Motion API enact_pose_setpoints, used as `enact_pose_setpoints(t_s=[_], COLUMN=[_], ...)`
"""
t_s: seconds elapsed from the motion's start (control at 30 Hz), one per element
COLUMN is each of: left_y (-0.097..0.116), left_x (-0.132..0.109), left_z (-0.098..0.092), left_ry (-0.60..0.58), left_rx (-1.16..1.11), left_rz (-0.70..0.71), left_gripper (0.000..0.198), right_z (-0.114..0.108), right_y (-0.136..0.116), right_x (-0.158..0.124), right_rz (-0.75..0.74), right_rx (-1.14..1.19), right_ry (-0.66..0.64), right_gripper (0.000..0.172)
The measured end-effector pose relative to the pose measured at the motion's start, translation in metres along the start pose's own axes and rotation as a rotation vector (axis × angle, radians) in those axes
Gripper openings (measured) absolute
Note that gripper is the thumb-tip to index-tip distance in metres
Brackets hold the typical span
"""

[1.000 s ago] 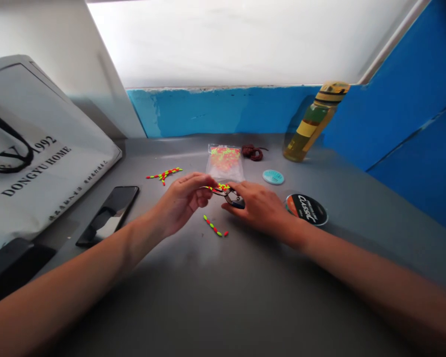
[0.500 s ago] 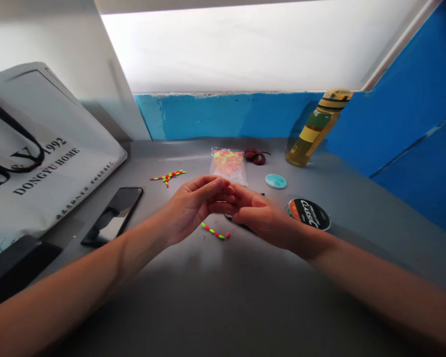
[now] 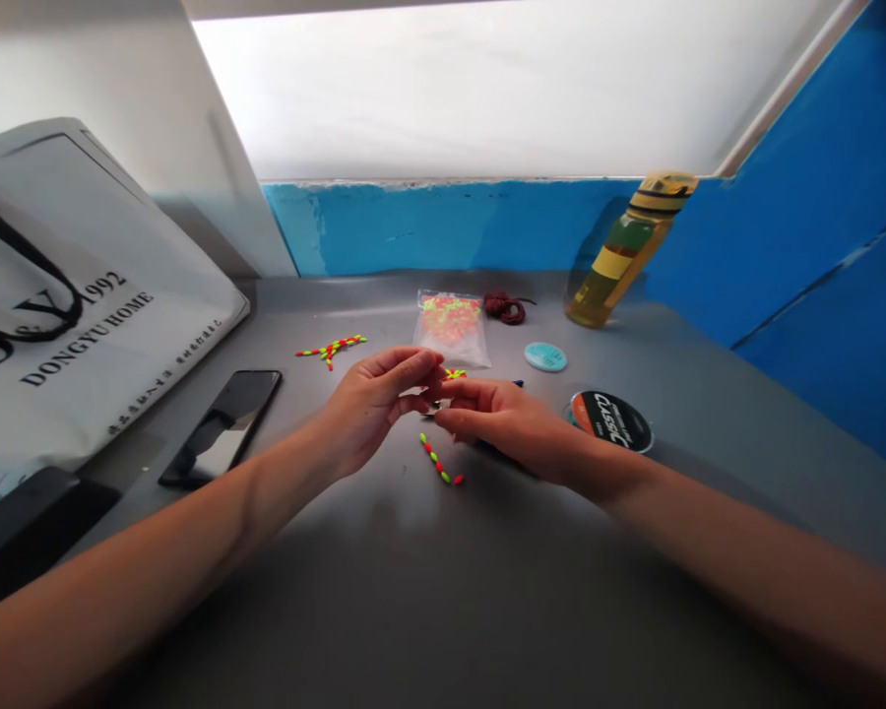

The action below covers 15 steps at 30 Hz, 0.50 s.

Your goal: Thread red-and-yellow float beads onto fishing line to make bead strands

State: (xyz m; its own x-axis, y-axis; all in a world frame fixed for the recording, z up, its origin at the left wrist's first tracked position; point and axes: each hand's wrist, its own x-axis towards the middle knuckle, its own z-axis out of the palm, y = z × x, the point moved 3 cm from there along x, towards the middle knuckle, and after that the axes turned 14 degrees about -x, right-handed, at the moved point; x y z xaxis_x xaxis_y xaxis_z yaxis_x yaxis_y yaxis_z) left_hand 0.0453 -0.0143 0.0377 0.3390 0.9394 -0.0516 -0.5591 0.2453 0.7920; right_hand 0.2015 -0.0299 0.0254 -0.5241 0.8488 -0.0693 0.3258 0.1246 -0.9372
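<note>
My left hand (image 3: 373, 399) and my right hand (image 3: 498, 418) meet over the middle of the grey table (image 3: 443, 591), fingertips pinched together. Between them shows a short string of red and yellow-green beads (image 3: 455, 373) and something small and metallic that I cannot make out. A dark tool handle (image 3: 515, 384) pokes out behind my right hand. Another bead string (image 3: 439, 460) lies on the table just below my hands. A clear bag of the same beads (image 3: 450, 327) lies just beyond them.
More bead strings (image 3: 331, 347) lie at the left. A black phone (image 3: 221, 425) and a white printed bag (image 3: 74, 305) sit further left. A black line spool (image 3: 609, 418), a small teal spool (image 3: 544, 355), dark red cord (image 3: 505, 306) and a yellow-green bottle (image 3: 627, 251) stand right.
A second ago my right hand lay on a pair of pliers gripping the beads. It has since lifted off them and pinches at my left fingertips. The loose bead string has shifted slightly.
</note>
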Motion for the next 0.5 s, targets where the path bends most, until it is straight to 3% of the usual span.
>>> enact_pose_setpoints(t_s=[0.13,0.27,0.4,0.5], left_y=[0.003,0.004,0.002,0.001], left_x=[0.0,0.0,0.0,-0.002], left_z=[0.0,0.001,0.0,0.0], left_ry=[0.025,0.003,-0.056,-0.061], left_rx=[0.071,0.104,0.095,0.127], left_rz=[0.052,0.107,0.118,0.082], left_gripper=[0.016,0.013,0.013,0.014], right_z=[-0.006,-0.006,-0.002,0.004], right_y=[0.001,0.0,-0.008,-0.01], right_x=[0.002,0.0,-0.004,-0.004], right_rz=[-0.119,-0.2,-0.285,-0.218], right_rx=[-0.119,-0.106,0.072,0.194], right_ry=[0.132,0.171,0.098,0.012], right_gripper=[0.041,0.049,0.053,0.052])
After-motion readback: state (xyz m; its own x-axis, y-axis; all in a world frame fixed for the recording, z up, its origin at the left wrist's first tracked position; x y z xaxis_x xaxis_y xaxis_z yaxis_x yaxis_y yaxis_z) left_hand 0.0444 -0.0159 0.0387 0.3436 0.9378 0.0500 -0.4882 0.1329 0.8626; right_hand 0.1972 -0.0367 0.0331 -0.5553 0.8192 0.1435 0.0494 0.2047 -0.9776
